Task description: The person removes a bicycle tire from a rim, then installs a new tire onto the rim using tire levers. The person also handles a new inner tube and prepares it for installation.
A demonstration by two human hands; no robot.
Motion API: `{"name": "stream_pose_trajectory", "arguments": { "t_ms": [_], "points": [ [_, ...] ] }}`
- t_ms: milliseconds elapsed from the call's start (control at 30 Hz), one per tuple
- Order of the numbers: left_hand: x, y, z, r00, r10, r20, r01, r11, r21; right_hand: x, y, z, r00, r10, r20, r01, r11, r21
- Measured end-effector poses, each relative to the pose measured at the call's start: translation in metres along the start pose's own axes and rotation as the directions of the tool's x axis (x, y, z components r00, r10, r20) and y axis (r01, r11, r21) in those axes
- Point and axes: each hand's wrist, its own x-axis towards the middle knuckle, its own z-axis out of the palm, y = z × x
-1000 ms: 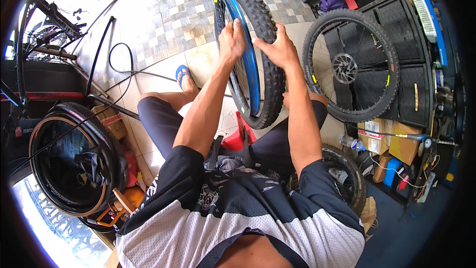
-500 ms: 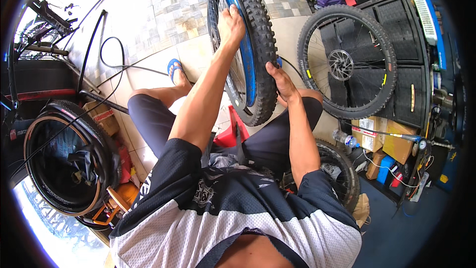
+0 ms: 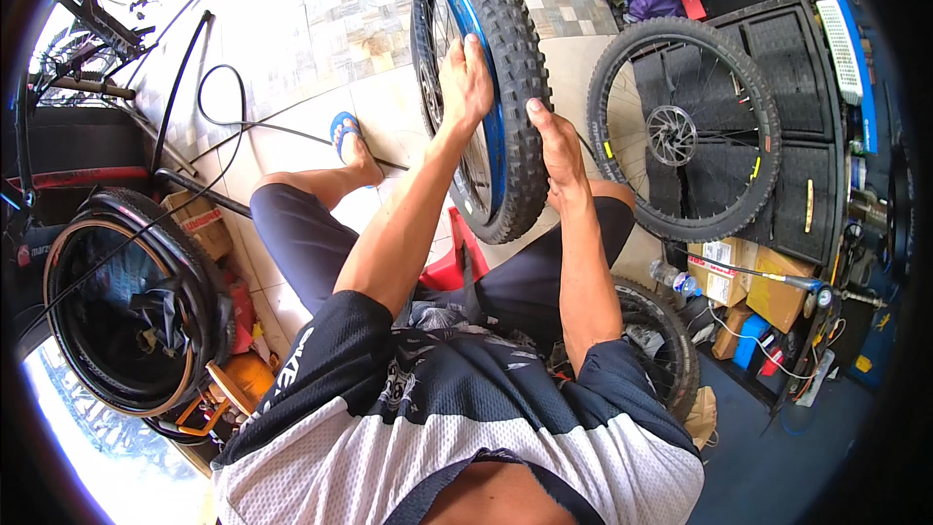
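A bicycle wheel with a knobby black tyre [image 3: 505,49] stands nearly upright between my knees, its tread turned to the right. A shiny blue band [image 3: 473,15] shows along the inner side of the tyre, next to the black rim and spokes. My left hand [image 3: 466,83] is closed at that blue band, thumb and knuckles up, its fingertips partly hidden. From the right, my right hand [image 3: 559,148] grips the tyre with the thumb on the tread; its other fingers are mostly hidden behind.
Another wheel with a disc rotor [image 3: 672,135] leans against dark crates at right. Below it are cardboard boxes [image 3: 777,292] and a plastic bottle [image 3: 674,278]. Loose tyres [image 3: 58,282] stand at left. A thin black hose [image 3: 243,102] crosses the floor. Something red [image 3: 442,267] lies between my legs.
My left hand has moved down and right along the blue band. My right hand has shifted slightly up the tyre, and the wheel has turned or tilted slightly.
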Motion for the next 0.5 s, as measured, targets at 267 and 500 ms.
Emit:
{"name": "stream_pose_trajectory", "arguments": {
  "t_ms": [267, 500],
  "points": [
    [-0.018, 0.004, 0.007, 0.998, -0.06, 0.019, 0.06, 0.998, -0.017, 0.041, -0.035, -0.014, 0.965, 0.109, 0.24, -0.136, 0.985, 0.102],
    [-0.046, 0.016, -0.004, 0.998, -0.042, 0.057, 0.047, 0.994, -0.102, 0.062, -0.038, -0.011, 0.958, 0.163, 0.234, -0.22, 0.944, 0.245]
  ]
}}
